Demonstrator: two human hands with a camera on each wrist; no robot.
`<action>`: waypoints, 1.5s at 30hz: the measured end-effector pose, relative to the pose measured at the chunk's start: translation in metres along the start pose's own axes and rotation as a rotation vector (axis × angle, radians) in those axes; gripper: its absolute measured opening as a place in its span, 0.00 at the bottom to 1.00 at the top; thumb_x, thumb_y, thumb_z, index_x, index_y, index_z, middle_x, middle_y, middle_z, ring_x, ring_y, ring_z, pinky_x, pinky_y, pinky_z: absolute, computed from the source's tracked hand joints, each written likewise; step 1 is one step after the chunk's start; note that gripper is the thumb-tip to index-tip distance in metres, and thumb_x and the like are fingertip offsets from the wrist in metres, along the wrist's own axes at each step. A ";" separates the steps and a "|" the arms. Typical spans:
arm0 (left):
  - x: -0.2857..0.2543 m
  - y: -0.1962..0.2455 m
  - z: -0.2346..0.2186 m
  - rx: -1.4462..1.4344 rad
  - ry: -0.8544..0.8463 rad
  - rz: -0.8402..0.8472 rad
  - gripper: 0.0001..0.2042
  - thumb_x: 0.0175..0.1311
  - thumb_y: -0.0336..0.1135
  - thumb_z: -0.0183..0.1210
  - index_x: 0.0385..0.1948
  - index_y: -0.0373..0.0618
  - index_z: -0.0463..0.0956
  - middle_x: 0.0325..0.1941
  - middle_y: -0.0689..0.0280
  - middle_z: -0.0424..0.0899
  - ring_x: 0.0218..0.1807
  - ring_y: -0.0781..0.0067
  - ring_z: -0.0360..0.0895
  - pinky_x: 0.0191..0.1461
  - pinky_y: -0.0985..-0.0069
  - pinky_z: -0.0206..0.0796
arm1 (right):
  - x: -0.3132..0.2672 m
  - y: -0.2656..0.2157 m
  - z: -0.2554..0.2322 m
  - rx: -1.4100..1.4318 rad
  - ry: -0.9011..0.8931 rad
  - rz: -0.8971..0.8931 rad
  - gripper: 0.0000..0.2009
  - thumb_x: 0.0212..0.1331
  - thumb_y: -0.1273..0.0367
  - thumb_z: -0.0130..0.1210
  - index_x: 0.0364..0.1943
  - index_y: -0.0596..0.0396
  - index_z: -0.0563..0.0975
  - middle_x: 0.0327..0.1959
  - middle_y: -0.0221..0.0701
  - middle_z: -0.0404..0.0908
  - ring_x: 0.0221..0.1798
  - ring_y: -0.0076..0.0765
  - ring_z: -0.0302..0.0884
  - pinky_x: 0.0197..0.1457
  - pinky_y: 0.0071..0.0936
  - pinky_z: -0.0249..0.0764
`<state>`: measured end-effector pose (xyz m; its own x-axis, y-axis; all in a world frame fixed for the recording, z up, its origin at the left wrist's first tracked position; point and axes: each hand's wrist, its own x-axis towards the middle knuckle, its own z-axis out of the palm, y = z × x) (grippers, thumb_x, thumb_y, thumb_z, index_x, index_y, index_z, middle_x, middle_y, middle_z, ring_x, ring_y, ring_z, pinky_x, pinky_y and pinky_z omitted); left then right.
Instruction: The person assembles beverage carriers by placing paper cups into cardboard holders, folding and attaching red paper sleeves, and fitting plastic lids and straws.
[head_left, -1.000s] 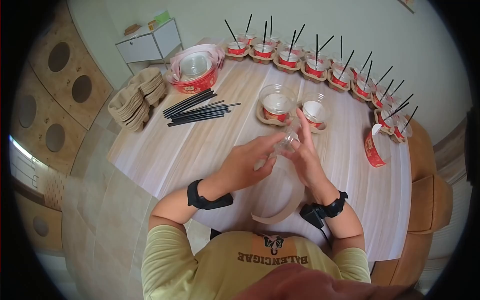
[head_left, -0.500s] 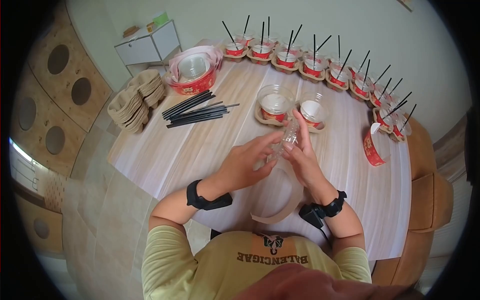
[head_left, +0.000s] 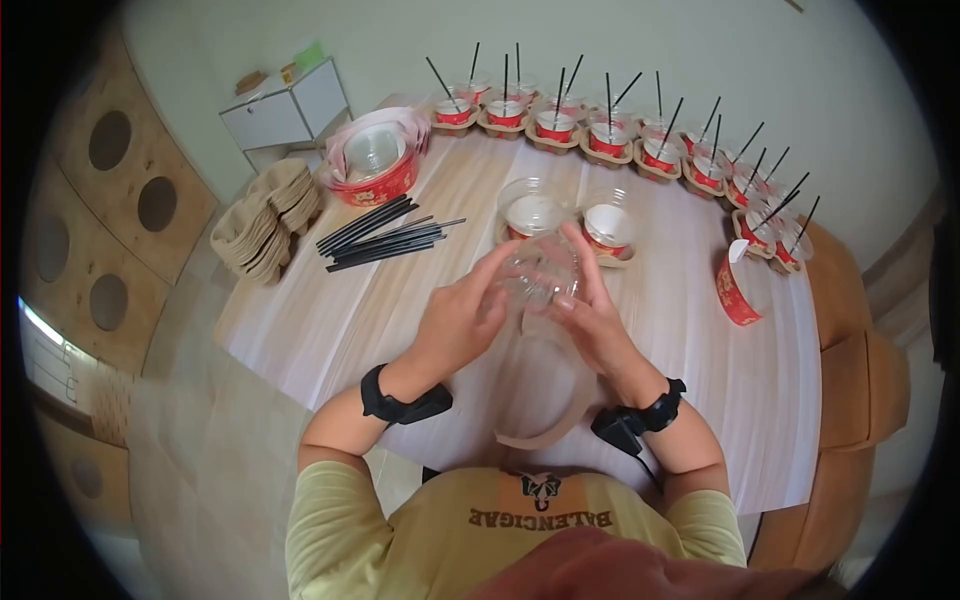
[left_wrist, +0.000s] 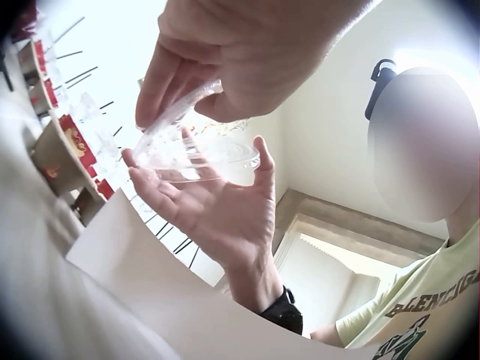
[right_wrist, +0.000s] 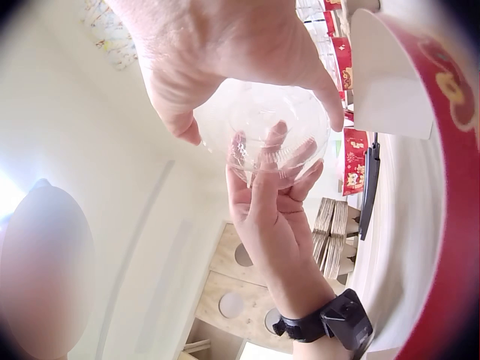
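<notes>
Between both hands, above the table, is a clear plastic bowl (head_left: pixel 543 268) with a round rim. My left hand (head_left: pixel 462 318) grips its left side, thumb and fingers on the thin wall. My right hand (head_left: pixel 598 322) holds the opposite side, thumb near the lower edge and fingers behind; in the left wrist view this hand (left_wrist: pixel 217 206) spans the rim from below. The right wrist view shows the left hand's fingers through the clear plastic. Below the hands lies a curved paper strip (head_left: pixel 548 437), pale side showing. Just beyond, two red-banded cups (head_left: pixel 607 228) sit in a cardboard carrier.
Black straws (head_left: pixel 385 240) lie at the left, beside stacked cardboard carriers (head_left: pixel 262 225). A red tub (head_left: pixel 380 188) with clear bowls stands behind them. Filled carriers (head_left: pixel 605 152) with straws line the far and right edges. A red paper strip (head_left: pixel 735 295) curls at the right.
The clear bowl has turned from nearly edge-on to show its wide round side. The left hand has shifted slightly left and its grip has spread; the head view has tilted a little.
</notes>
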<state>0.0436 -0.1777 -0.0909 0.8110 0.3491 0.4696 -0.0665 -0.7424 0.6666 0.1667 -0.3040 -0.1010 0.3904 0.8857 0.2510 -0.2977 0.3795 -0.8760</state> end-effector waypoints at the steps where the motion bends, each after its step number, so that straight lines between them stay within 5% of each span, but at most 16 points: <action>1: 0.003 0.001 -0.003 0.000 -0.006 0.012 0.24 0.53 0.21 0.49 0.55 0.45 0.59 0.42 0.59 0.78 0.36 0.71 0.79 0.36 0.81 0.69 | 0.000 -0.003 -0.002 -0.002 0.006 -0.012 0.38 0.51 0.70 0.51 0.64 0.44 0.42 0.61 0.33 0.49 0.60 0.35 0.54 0.54 0.28 0.62; 4: 0.019 0.007 -0.013 0.041 0.004 -0.016 0.22 0.56 0.23 0.46 0.55 0.46 0.60 0.40 0.59 0.79 0.35 0.72 0.79 0.35 0.82 0.68 | 0.000 -0.014 -0.010 0.024 0.009 0.026 0.37 0.50 0.66 0.52 0.64 0.43 0.44 0.60 0.33 0.49 0.61 0.35 0.54 0.54 0.34 0.62; 6: 0.037 0.007 -0.017 -0.011 0.115 0.147 0.21 0.58 0.24 0.45 0.55 0.46 0.61 0.42 0.60 0.79 0.37 0.74 0.79 0.35 0.80 0.68 | 0.000 -0.027 -0.017 0.140 -0.002 -0.046 0.37 0.49 0.61 0.53 0.64 0.41 0.46 0.59 0.35 0.52 0.59 0.39 0.58 0.54 0.43 0.63; 10: 0.077 0.019 -0.007 0.218 0.109 0.305 0.22 0.54 0.21 0.46 0.53 0.50 0.64 0.44 0.59 0.77 0.40 0.65 0.78 0.38 0.76 0.70 | -0.005 -0.083 -0.041 0.263 0.083 -0.361 0.35 0.49 0.57 0.52 0.62 0.43 0.50 0.57 0.39 0.59 0.57 0.49 0.61 0.57 0.57 0.58; 11: 0.086 0.016 0.005 0.220 0.108 0.311 0.22 0.54 0.21 0.46 0.53 0.50 0.64 0.44 0.59 0.77 0.40 0.65 0.78 0.38 0.76 0.70 | -0.011 -0.096 -0.048 0.282 0.125 -0.428 0.33 0.50 0.57 0.51 0.61 0.44 0.52 0.57 0.40 0.59 0.58 0.51 0.59 0.58 0.57 0.57; 13: 0.100 0.005 0.033 0.304 0.063 0.633 0.24 0.48 0.23 0.50 0.51 0.51 0.67 0.44 0.60 0.76 0.37 0.64 0.76 0.36 0.72 0.70 | -0.017 -0.111 -0.065 0.302 0.173 -0.499 0.32 0.50 0.56 0.50 0.61 0.45 0.53 0.56 0.40 0.59 0.59 0.54 0.58 0.58 0.58 0.56; 17: 0.110 -0.001 0.069 0.408 -0.061 0.716 0.23 0.49 0.23 0.50 0.50 0.52 0.68 0.45 0.60 0.75 0.42 0.61 0.76 0.39 0.72 0.71 | -0.016 -0.107 -0.101 0.348 0.295 -0.610 0.30 0.50 0.55 0.51 0.59 0.46 0.57 0.56 0.41 0.58 0.57 0.57 0.58 0.58 0.58 0.56; 22: 0.119 -0.018 0.092 0.589 -0.224 0.830 0.20 0.53 0.34 0.52 0.50 0.50 0.66 0.50 0.59 0.71 0.53 0.59 0.66 0.51 0.65 0.62 | -0.002 -0.086 -0.127 0.396 0.372 -0.506 0.27 0.51 0.57 0.52 0.57 0.42 0.59 0.50 0.37 0.63 0.52 0.51 0.64 0.54 0.56 0.61; 28: 0.124 -0.027 0.097 0.508 -0.436 0.647 0.23 0.58 0.37 0.50 0.57 0.49 0.57 0.60 0.57 0.60 0.61 0.53 0.56 0.62 0.62 0.50 | 0.019 -0.057 -0.163 0.362 0.428 -0.416 0.26 0.53 0.58 0.50 0.57 0.40 0.58 0.48 0.33 0.64 0.49 0.45 0.66 0.52 0.54 0.64; 35: 0.135 -0.032 0.100 0.462 -0.559 0.588 0.26 0.56 0.42 0.51 0.57 0.44 0.56 0.63 0.57 0.56 0.64 0.53 0.52 0.63 0.60 0.48 | 0.040 -0.035 -0.180 0.247 0.530 -0.328 0.30 0.53 0.58 0.50 0.61 0.40 0.52 0.47 0.29 0.63 0.44 0.38 0.66 0.44 0.44 0.68; 42: 0.138 -0.024 0.095 0.466 -0.706 0.508 0.31 0.53 0.36 0.56 0.60 0.45 0.52 0.65 0.57 0.50 0.66 0.54 0.47 0.65 0.63 0.45 | 0.035 -0.035 -0.179 0.314 0.509 -0.360 0.30 0.53 0.57 0.50 0.60 0.39 0.54 0.47 0.30 0.65 0.47 0.40 0.67 0.44 0.42 0.68; 45: 0.144 -0.023 0.086 0.273 -0.728 0.428 0.32 0.52 0.36 0.57 0.60 0.46 0.53 0.65 0.57 0.50 0.65 0.56 0.50 0.63 0.64 0.49 | 0.030 -0.055 -0.160 0.282 0.501 -0.424 0.28 0.52 0.56 0.50 0.59 0.40 0.57 0.49 0.38 0.64 0.51 0.51 0.64 0.54 0.52 0.63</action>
<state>0.2119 -0.1600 -0.0885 0.9232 -0.3712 0.1001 -0.3833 -0.8689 0.3131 0.3339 -0.3405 -0.1111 0.8557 0.4431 0.2674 -0.2195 0.7787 -0.5878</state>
